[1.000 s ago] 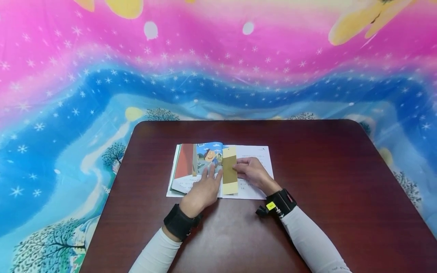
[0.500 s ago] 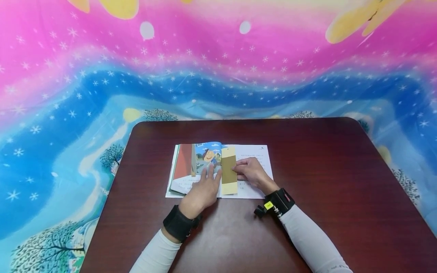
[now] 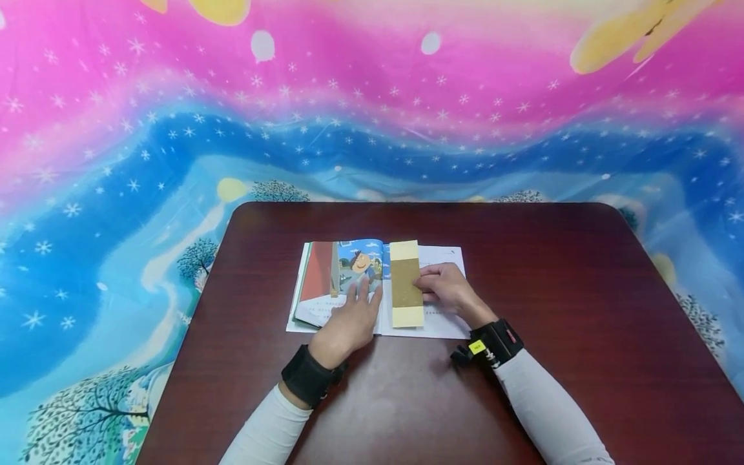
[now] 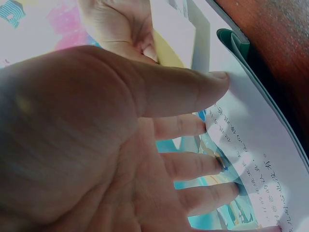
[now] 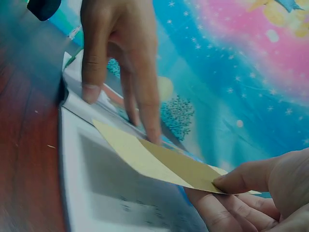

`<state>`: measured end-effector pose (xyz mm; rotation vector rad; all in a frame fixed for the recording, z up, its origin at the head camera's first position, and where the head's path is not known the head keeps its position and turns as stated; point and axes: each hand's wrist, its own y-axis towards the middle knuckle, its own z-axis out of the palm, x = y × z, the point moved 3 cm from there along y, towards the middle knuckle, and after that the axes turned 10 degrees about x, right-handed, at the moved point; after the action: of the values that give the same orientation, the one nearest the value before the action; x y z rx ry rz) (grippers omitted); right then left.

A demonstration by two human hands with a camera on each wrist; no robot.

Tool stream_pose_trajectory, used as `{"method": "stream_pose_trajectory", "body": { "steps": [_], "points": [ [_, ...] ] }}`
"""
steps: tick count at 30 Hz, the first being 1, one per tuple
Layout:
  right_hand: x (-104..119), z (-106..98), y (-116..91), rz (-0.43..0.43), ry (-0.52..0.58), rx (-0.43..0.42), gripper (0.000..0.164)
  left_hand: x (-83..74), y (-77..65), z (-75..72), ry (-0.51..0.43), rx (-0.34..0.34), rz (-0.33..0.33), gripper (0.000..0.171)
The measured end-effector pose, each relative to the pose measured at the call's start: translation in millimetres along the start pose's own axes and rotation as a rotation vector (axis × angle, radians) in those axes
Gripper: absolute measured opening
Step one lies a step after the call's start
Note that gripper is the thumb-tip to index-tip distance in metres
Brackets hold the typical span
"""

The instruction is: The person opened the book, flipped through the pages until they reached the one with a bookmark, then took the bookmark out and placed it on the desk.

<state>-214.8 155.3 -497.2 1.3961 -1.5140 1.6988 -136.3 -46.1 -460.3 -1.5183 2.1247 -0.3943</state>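
A picture book (image 3: 401,330) lies open on the table, a cartoon figure on its left page and printed text on its right. My left hand (image 3: 347,323) rests on the left page with straight, spread fingers; the left wrist view shows the thumb (image 4: 193,89) apart from them. A flat bookmark (image 3: 407,284), pale yellow at both ends and olive brown between, is over the right page near the fold. My right hand (image 3: 450,289) pinches its right edge between thumb and fingers. In the right wrist view the bookmark (image 5: 181,166) is tilted above the page, casting a shadow there.
A dark reddish-brown table (image 3: 552,271) carries the book near its middle. Behind it hangs a pink and blue cloth (image 3: 372,142) printed with snowflakes and trees. Black bands (image 3: 496,342) with small devices circle both wrists, over white sleeves.
My right hand has lifted the bookmark off the fold and shifted it to the right. The left hand stays in place on the left page. The head view has shifted slightly.
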Motion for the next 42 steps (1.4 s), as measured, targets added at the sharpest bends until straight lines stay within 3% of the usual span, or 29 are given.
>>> {"method": "stream_pose_trajectory", "body": {
  "steps": [11, 19, 25, 31, 42],
  "points": [
    [7, -65, -23, -0.013, -0.092, -0.01, 0.042, 2.7, -1.6, -0.4, -0.055, 0.001, 0.0, 0.063],
    [-5, -120, -40, -0.026, -0.163, -0.059, 0.047, 5.4, -1.4, -0.8, -0.028, -0.011, 0.005, 0.063],
    [-19, -150, -56, -0.012, -0.235, -0.06, 0.051, 6.2, -1.6, -1.5, -0.039, -0.014, 0.018, 0.062],
    [-36, -167, -65, 0.01, -0.32, -0.058, 0.053, 5.5, -2.9, -1.7, -0.05, -0.013, 0.03, 0.061],
    [-43, -169, -69, 0.016, -0.366, -0.05, 0.049, 6.6, -2.4, -1.5, -0.028, -0.028, 0.035, 0.061]
  ]
}}
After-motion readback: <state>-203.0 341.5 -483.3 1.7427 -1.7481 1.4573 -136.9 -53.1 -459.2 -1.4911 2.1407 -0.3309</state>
